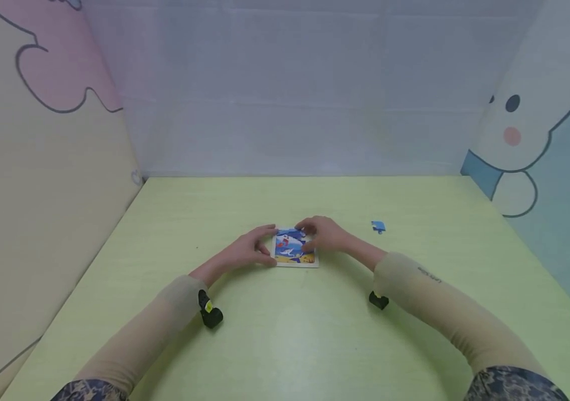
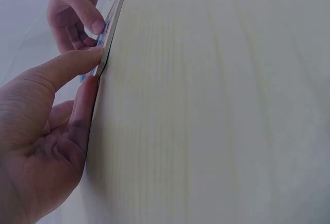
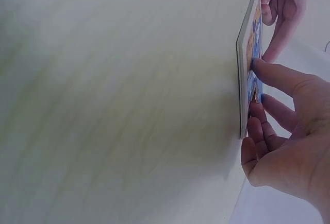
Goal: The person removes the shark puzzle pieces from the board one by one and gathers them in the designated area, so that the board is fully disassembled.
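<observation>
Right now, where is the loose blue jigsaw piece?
In the head view, the small blue jigsaw piece lies on the pale yellow-green tabletop, right of the person's right hand and the white-framed square puzzle.

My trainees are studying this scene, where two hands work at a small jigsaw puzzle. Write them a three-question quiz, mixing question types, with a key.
1. Fill in: In the head view, the left hand holds the jigsaw puzzle at its ____ side.
2. True or false: The loose blue jigsaw piece lies on top of the puzzle.
3. Multiple choice: Which hand is nearer to that loose piece? A) left B) right

Key:
1. Left.
2. False; it lies apart, on the table.
3. B, the right hand.
</observation>
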A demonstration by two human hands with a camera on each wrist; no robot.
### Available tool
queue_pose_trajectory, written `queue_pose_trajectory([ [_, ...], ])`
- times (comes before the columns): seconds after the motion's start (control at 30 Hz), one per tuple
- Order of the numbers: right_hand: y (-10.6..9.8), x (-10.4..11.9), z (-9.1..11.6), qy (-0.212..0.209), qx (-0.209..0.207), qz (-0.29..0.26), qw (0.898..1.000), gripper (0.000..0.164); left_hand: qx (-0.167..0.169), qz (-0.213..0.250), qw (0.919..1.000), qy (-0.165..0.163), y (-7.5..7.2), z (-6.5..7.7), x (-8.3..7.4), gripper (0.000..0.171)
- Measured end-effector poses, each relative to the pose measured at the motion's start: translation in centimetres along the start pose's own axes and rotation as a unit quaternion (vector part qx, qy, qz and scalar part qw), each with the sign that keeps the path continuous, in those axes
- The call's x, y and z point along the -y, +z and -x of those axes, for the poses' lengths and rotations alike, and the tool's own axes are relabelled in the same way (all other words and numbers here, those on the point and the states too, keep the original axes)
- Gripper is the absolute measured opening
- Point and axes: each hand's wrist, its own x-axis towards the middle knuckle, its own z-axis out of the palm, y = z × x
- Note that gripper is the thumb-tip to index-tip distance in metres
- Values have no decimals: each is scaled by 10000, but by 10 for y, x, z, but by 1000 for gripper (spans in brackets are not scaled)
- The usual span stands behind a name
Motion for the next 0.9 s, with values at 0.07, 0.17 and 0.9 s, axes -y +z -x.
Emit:
queue_pose_trajectory([
  [0.07,0,-2,-2,-4,-93,-1,10000,54,-6,2,10000,12,0,0,-2,87],
  [0.17,1,-5,-5,29,-220,-64,9997,46,16,3,10000,17,2,-1,-2,87],
  [0.9,-1,-11,-4,-606,-1247,1119,9840,35,-12,-114,9999,-59,0,-4,0,89],
])
